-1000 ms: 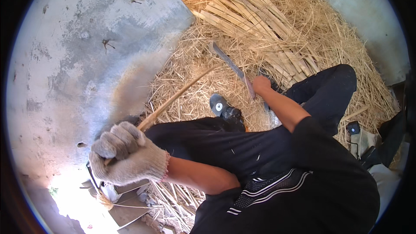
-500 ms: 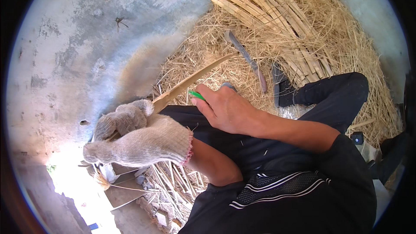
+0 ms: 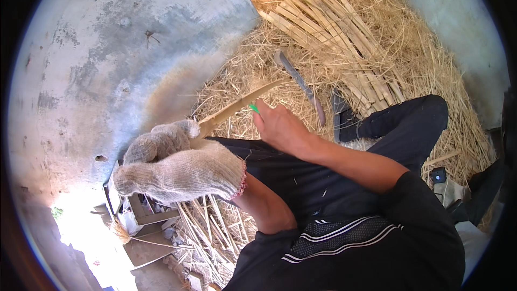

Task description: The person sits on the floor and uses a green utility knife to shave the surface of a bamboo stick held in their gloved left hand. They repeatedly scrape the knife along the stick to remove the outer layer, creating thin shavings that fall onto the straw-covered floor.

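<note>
My left hand [image 3: 177, 170], in a grey-beige knitted glove with a red-edged cuff, is closed around a flat bamboo strip [image 3: 237, 105]. The strip slants from the glove up and right over the shavings. My bare right hand [image 3: 283, 129] is closed on a small green tool [image 3: 254, 108], of which only a short end shows beside the strip; I cannot make out its kind. Beyond the strip's far end, a large knife [image 3: 301, 78] with a dark blade and brown handle lies on the shavings.
Split bamboo strips [image 3: 344, 32] lie heaped at the far right on a thick bed of shavings [image 3: 431, 75]. A pale wall [image 3: 124, 37] rises on the left. Near my left elbow are thin sticks [image 3: 215, 231] and a wooden frame [image 3: 156, 217]. My dark-trousered leg [image 3: 409, 116] extends right.
The right hand and green tool have shifted slightly right and up along the strip. My gloved hand still grips the strip. The whole view has tilted a little.
</note>
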The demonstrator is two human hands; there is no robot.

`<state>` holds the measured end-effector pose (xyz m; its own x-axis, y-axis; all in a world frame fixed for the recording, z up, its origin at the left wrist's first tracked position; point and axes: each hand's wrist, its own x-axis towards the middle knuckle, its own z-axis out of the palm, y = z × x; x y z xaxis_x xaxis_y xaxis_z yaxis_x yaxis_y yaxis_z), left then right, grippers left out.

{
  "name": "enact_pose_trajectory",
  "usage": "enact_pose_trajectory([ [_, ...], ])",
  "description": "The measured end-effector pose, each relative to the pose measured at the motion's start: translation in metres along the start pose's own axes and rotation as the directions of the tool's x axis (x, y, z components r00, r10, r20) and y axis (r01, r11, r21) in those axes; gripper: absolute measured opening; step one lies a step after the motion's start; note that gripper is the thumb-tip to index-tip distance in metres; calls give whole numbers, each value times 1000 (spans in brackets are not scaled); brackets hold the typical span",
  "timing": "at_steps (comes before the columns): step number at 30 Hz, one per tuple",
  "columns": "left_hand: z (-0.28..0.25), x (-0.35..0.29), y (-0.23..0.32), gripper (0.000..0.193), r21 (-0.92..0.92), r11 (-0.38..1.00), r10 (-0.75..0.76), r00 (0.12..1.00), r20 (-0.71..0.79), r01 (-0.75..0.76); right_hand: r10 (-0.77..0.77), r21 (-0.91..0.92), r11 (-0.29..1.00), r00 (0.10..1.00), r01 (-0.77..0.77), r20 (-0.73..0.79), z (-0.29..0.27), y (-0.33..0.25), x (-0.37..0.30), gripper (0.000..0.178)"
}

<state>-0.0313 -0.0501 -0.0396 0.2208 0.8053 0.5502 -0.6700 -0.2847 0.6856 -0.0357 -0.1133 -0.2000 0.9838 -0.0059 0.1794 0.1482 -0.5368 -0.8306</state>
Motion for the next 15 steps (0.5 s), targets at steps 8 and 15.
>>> enact_pose_trajectory([
  [8,-11,9,-14,51,-54,996,-68,996,-55,65,-68,108,992,995,61,68,-31,-48,-10,27],
  [15,-11,-4,-11,48,-41,995,93,995,-27,-94,-64,123,991,990,48,126,-48,-63,-23,26],
])
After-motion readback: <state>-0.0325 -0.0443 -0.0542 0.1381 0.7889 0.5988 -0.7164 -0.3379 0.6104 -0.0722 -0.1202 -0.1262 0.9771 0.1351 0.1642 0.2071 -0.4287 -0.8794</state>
